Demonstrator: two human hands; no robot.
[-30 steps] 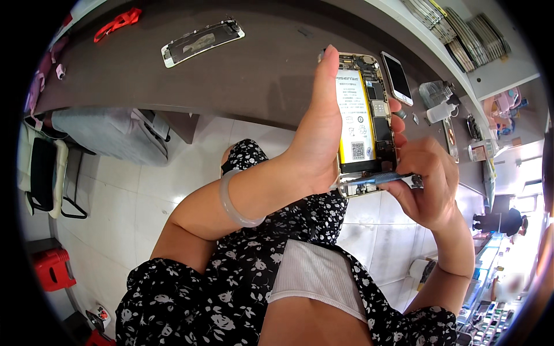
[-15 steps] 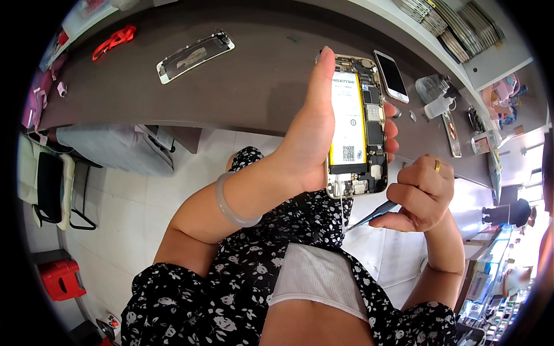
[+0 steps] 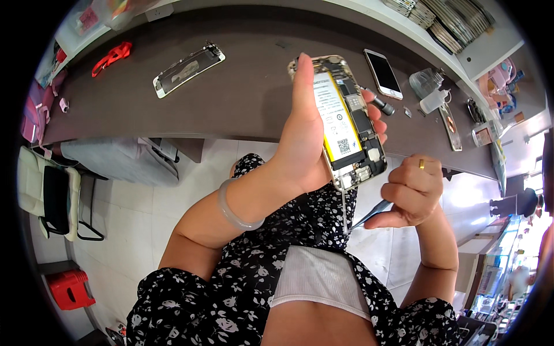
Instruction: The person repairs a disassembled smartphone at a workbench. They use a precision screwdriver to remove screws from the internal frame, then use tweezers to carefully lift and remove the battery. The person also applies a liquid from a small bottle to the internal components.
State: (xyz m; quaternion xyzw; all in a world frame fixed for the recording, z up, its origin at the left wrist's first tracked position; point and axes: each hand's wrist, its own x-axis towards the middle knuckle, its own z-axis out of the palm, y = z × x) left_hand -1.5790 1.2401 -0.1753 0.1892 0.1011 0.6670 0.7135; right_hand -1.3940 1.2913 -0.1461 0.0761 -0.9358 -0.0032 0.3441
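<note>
My left hand (image 3: pixel 301 130) grips an opened smartphone (image 3: pixel 360 124) from behind, with the thumb along its left edge and fingertips showing at its right edge. Inside the phone lies a white battery (image 3: pixel 333 118) with a yellow border, beside dark circuit parts. A thin whitish strip (image 3: pixel 344 209) hangs taut from the phone's bottom end. My right hand (image 3: pixel 412 190) is closed around blue-grey tweezers (image 3: pixel 374 213), whose tips meet the lower end of that strip. The rear ends of the tweezers are hidden in the palm.
On the dark desk (image 3: pixel 242 109) lie a detached phone screen (image 3: pixel 189 70), a red strap (image 3: pixel 112 57), a second phone (image 3: pixel 383 74), a dark screwdriver-like cylinder (image 3: pixel 381 104), clear bottles (image 3: pixel 426 83) and a narrow phone part (image 3: pixel 451 128). A shelf (image 3: pixel 490 60) borders the right side.
The phone has tilted, its top end swinging left with my left hand. My right hand and the tweezers have shifted slightly left. The strip stays stretched between phone and tweezers.
</note>
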